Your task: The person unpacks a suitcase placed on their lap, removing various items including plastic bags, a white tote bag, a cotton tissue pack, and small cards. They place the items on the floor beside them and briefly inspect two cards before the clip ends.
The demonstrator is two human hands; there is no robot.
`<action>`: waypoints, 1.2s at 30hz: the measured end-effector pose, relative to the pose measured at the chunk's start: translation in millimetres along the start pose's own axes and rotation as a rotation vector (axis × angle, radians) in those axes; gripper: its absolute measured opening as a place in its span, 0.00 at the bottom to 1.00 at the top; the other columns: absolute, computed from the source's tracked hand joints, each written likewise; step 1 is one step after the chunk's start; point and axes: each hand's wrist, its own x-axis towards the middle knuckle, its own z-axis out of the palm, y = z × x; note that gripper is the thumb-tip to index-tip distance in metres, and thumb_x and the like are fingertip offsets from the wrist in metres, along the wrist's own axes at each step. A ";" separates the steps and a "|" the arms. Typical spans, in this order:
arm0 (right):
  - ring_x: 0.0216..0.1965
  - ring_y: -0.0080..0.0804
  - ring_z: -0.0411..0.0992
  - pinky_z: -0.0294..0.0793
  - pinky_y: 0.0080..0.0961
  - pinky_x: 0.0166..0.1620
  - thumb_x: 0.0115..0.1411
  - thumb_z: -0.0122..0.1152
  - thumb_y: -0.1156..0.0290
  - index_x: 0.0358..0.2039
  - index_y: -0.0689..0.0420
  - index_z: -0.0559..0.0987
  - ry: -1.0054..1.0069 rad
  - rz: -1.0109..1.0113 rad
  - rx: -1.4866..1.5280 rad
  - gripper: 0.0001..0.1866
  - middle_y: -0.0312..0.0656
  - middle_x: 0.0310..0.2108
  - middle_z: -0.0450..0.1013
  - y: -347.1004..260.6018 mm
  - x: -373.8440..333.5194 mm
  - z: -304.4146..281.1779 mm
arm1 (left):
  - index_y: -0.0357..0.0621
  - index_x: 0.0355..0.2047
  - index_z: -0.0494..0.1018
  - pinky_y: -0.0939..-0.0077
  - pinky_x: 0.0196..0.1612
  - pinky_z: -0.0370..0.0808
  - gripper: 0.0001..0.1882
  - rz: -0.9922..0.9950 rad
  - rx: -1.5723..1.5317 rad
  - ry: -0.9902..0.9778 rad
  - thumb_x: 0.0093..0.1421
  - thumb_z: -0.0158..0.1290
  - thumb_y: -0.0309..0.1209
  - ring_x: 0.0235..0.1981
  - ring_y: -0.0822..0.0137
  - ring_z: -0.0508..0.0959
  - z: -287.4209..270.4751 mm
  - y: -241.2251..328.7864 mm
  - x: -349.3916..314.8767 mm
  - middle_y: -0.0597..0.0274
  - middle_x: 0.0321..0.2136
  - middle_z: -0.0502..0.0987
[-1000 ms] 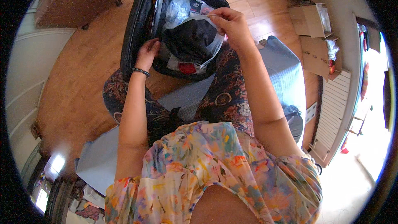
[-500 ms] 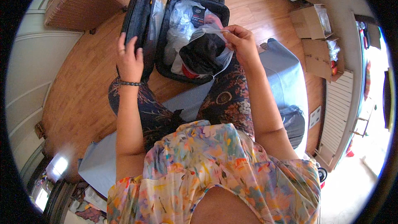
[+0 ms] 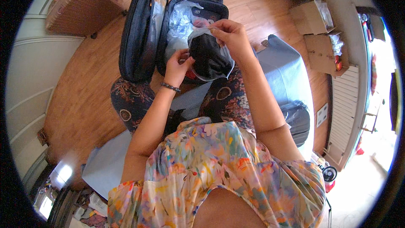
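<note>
A clear plastic bag point(image 3: 228, 64) with black contents point(image 3: 207, 55), perhaps fabric, is held over an open black suitcase point(image 3: 161, 55). My right hand point(image 3: 233, 38) pinches the bag's upper rim between thumb and fingers. At the bag's left edge is my left hand point(image 3: 177, 66), its thumb and fingers closing on the plastic; a dark beaded bracelet point(image 3: 170, 87) circles that wrist. Inside the case, behind the bag, lie a crumpled whitish plastic bag point(image 3: 180, 21) and something pink point(image 3: 200, 22). A bit of red point(image 3: 190, 74) shows under the held bag.
The suitcase lid point(image 3: 137, 38) stands raised on the left, against my knee. A pink-brown hard-shell suitcase point(image 3: 82, 6) stands at the far left. Two cardboard boxes point(image 3: 318, 52) and a white radiator point(image 3: 344, 109) line the right side. I sit on a light-blue covered seat point(image 3: 284, 71).
My left hand has left the suitcase lid and moved right to the bag's edge. The right hand has shifted slightly left with the bag, whose mouth now shows wider.
</note>
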 end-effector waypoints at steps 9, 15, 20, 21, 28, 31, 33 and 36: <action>0.22 0.14 0.63 0.59 0.12 0.25 0.54 0.60 0.73 0.31 0.61 0.78 0.062 -0.037 0.103 0.06 0.30 0.22 0.70 -10.7 -26.7 -21.5 | 0.41 0.33 0.70 0.82 0.29 0.70 0.08 -0.041 -0.119 -0.072 0.55 0.56 0.28 0.26 0.77 0.71 22.1 20.6 -0.5 0.69 0.26 0.73; 0.25 0.15 0.63 0.60 0.14 0.30 0.57 0.55 0.75 0.32 0.59 0.78 0.067 -0.243 0.063 0.05 0.28 0.23 0.70 -48.8 -38.3 -38.0 | 0.44 0.33 0.68 0.86 0.29 0.69 0.06 0.000 -0.535 -0.180 0.58 0.54 0.30 0.27 0.80 0.70 59.6 71.1 -15.9 0.71 0.27 0.71; 0.29 0.21 0.69 0.67 0.17 0.34 0.51 0.62 0.73 0.29 0.60 0.78 -0.025 -0.558 -0.317 0.06 0.34 0.24 0.72 -121.5 -88.5 -42.8 | 0.42 0.44 0.68 0.80 0.43 0.70 0.13 0.131 -0.619 -0.442 0.61 0.50 0.32 0.39 0.75 0.72 67.1 117.0 -63.5 0.67 0.37 0.73; 0.26 0.26 0.69 0.66 0.20 0.31 0.49 0.62 0.73 0.26 0.60 0.78 -0.087 -0.618 -0.441 0.05 0.38 0.22 0.72 -129.0 -106.3 -50.4 | 0.41 0.47 0.67 0.78 0.47 0.69 0.15 0.133 -0.611 -0.520 0.62 0.49 0.33 0.42 0.73 0.72 63.9 120.0 -80.8 0.65 0.39 0.73; 0.25 0.40 0.70 0.68 0.31 0.28 0.52 0.58 0.76 0.26 0.60 0.77 -0.775 -0.076 -0.509 0.02 0.42 0.22 0.70 -74.1 -216.8 -69.4 | 0.43 0.60 0.53 0.57 0.53 0.64 0.40 -0.698 -0.924 -0.486 0.58 0.41 0.59 0.56 0.59 0.63 -15.1 -18.2 -92.4 0.56 0.55 0.63; 0.26 0.41 0.69 0.69 0.33 0.28 0.48 0.57 0.73 0.25 0.57 0.76 -0.637 -0.253 -0.779 0.03 0.42 0.22 0.68 -21.5 -236.2 -61.5 | 0.47 0.60 0.53 0.53 0.54 0.62 0.44 -0.513 -0.915 -0.543 0.53 0.43 0.64 0.57 0.58 0.61 -3.1 -26.9 -61.8 0.57 0.57 0.61; 0.26 0.42 0.68 0.69 0.33 0.29 0.49 0.58 0.71 0.23 0.59 0.75 -0.624 -0.277 -0.831 0.04 0.41 0.21 0.67 -17.6 -242.7 -55.3 | 0.48 0.59 0.55 0.55 0.56 0.61 0.45 -0.383 -0.780 -0.523 0.49 0.48 0.64 0.56 0.58 0.63 31.6 -5.6 -46.3 0.60 0.57 0.61; 0.27 0.42 0.68 0.69 0.36 0.31 0.48 0.57 0.70 0.23 0.58 0.75 -0.593 -0.342 -0.800 0.05 0.41 0.21 0.67 -24.7 -249.1 -58.7 | 0.50 0.57 0.58 0.56 0.55 0.62 0.38 -0.346 -0.909 -0.334 0.51 0.54 0.55 0.54 0.59 0.65 49.9 -15.7 -20.5 0.63 0.55 0.64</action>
